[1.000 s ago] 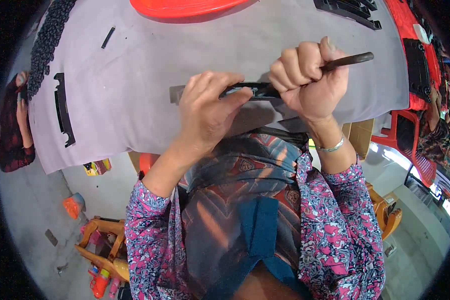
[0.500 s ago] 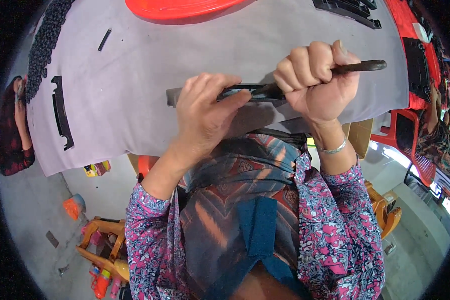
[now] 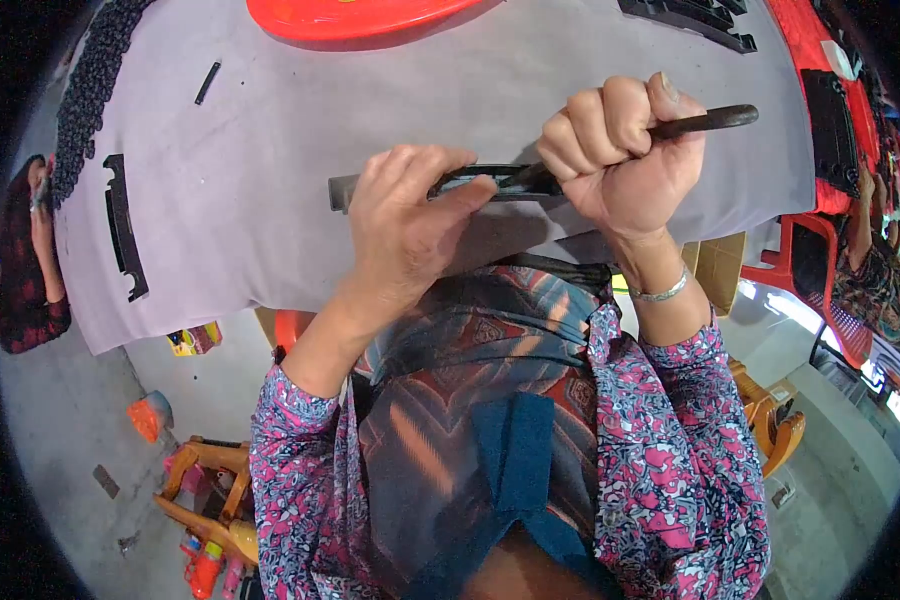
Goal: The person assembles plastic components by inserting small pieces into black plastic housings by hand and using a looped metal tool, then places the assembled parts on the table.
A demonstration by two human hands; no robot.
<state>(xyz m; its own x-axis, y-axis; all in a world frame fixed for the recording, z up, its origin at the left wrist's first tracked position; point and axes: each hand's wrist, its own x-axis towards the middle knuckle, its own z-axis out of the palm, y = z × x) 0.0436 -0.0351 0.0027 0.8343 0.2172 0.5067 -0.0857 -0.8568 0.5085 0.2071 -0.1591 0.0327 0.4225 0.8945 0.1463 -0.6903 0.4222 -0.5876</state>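
Observation:
My left hand (image 3: 402, 215) is closed round a long, narrow black plastic part (image 3: 455, 187), its thumb and fingers on the two long edges. The part lies crosswise just above the table's near side, and its greyish end (image 3: 341, 192) sticks out left of the hand. My right hand (image 3: 625, 165) makes a fist round a dark tool with a rounded handle (image 3: 712, 121). The tool slants down to the left, its narrow end at the black part beside my left thumb. Whether its tip presses into the part I cannot tell; my fingers hide its middle.
A similar black part (image 3: 123, 228) and a small black strip (image 3: 207, 83) lie on the cloth-covered table (image 3: 270, 210). Black pieces (image 3: 88, 105) are heaped at far left, with a red basin (image 3: 360, 20) and several black parts (image 3: 692, 22) at the back. Other people sit either side.
My right fist and the tool have shifted slightly left and away from me, and the handle tilts a little more. The left hand keeps its hold on the black part.

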